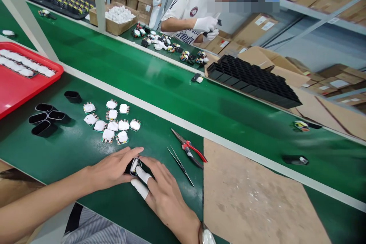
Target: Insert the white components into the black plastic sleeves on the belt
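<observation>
My left hand (118,167) is wrapped round a black oval casing (132,167) near the table's front edge. Inside the casing's mouth shows a white-topped circuit board (135,165). Two fingers of my right hand (160,183) wear white finger covers; one presses on that board, while the thumb and other fingers lie along the casing. Beyond my hands lie several white-topped boards (112,126). Several black casings (57,115) stand to the left of them. Right of my hands are tweezers (180,166) and red-handled pliers (188,148).
A red tray (25,95) with white-topped parts is at the left. A brown board (257,198) covers the table at right. Past a pale rail runs a green belt (160,80) with scattered parts. Across it, a person in white gloves works beside a black casing stack (251,80).
</observation>
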`<move>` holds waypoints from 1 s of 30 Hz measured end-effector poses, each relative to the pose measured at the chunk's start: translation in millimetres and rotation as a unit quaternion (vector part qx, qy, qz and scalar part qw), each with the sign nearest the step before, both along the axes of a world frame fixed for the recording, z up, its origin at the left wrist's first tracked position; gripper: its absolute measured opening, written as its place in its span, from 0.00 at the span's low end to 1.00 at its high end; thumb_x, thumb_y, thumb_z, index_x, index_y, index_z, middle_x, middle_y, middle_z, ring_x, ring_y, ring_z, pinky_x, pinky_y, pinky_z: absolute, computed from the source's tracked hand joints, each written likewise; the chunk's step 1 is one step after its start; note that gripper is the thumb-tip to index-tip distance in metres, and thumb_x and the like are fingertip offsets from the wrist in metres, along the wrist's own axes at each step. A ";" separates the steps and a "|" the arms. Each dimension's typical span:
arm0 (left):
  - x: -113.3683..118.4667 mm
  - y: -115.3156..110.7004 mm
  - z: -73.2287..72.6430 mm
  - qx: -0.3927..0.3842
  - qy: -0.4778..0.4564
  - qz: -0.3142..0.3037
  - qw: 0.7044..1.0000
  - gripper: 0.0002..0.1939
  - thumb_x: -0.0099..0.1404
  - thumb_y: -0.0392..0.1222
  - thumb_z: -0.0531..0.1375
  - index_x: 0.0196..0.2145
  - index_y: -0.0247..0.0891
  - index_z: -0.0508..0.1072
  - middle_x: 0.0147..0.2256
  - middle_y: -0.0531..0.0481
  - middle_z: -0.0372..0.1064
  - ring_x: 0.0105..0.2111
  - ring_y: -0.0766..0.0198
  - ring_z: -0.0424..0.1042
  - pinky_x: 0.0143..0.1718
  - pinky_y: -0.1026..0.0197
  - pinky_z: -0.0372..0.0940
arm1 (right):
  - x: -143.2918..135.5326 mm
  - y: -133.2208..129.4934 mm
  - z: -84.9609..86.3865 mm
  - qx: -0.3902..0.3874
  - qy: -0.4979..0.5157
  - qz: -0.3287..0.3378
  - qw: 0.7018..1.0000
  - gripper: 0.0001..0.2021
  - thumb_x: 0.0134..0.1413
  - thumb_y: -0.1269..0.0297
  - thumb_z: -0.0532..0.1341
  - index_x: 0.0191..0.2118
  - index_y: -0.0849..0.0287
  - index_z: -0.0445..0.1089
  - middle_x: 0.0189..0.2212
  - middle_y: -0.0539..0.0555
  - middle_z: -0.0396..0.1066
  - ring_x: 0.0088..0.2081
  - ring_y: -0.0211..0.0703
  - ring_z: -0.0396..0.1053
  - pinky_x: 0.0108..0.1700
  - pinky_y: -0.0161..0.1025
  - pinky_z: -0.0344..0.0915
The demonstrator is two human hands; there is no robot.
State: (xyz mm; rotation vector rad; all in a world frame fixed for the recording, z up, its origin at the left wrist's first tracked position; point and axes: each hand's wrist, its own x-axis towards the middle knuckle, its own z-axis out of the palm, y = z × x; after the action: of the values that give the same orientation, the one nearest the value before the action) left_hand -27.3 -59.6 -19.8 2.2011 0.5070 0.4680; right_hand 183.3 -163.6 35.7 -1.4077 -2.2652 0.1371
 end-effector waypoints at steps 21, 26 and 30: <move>4.2 2.0 7.0 0.103 -0.096 -0.017 0.990 0.08 0.77 0.33 0.57 0.49 0.40 0.74 0.55 0.41 0.74 0.50 0.58 0.79 0.50 0.56 0.76 | 65.8 -28.0 -34.3 0.051 -0.005 -0.157 0.986 0.18 0.69 0.75 0.53 0.61 0.60 0.66 0.45 0.60 0.71 0.43 0.47 0.74 0.43 0.44 0.76; -0.6 -1.0 3.1 0.002 -0.031 0.030 0.999 0.15 0.76 0.41 0.60 0.58 0.43 0.67 0.57 0.44 0.76 0.55 0.55 0.78 0.56 0.49 0.75 | 36.8 -31.3 -5.0 0.051 -0.042 -0.095 0.993 0.12 0.67 0.78 0.52 0.47 0.59 0.69 0.44 0.60 0.70 0.35 0.43 0.70 0.32 0.39 0.69; -2.4 -1.9 4.8 -0.037 0.007 0.037 0.999 0.20 0.76 0.42 0.61 0.62 0.47 0.64 0.57 0.46 0.75 0.56 0.54 0.78 0.57 0.46 0.74 | 32.7 -27.4 0.6 0.054 -0.090 -0.089 0.990 0.12 0.65 0.79 0.51 0.37 0.57 0.66 0.43 0.59 0.70 0.36 0.44 0.69 0.31 0.40 0.66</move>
State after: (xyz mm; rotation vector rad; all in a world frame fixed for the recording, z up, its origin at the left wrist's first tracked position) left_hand -29.7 -61.5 -15.0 2.1209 0.6062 0.4650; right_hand 216.0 -191.0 36.3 -1.6117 -2.2345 -0.1747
